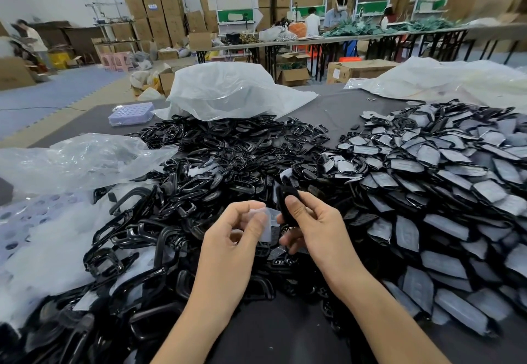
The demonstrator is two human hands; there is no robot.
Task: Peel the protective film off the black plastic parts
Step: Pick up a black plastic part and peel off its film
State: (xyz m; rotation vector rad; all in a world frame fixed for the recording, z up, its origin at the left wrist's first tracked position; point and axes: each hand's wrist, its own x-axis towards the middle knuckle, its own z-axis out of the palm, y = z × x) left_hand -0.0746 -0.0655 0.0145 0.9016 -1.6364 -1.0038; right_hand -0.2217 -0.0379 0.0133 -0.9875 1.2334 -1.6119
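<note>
- The right hand (313, 229) grips a small, shiny black part (286, 202) near the middle, thumb on top.
- The left hand (236, 235) pinches a thin, see-through film (269, 222) just beside the part.
- At 3 o'clock: a heap of flat parts (427, 181) with dull grey covers.
- At 9 o'clock: shiny black loops (137, 238).
- At 12 o'clock: a crinkly clear bag (228, 90).

Forearms angled in, left hand (236, 231) pinching the film (270, 221), right hand (312, 222) gripping a black part (286, 199), thumb on top.
</note>
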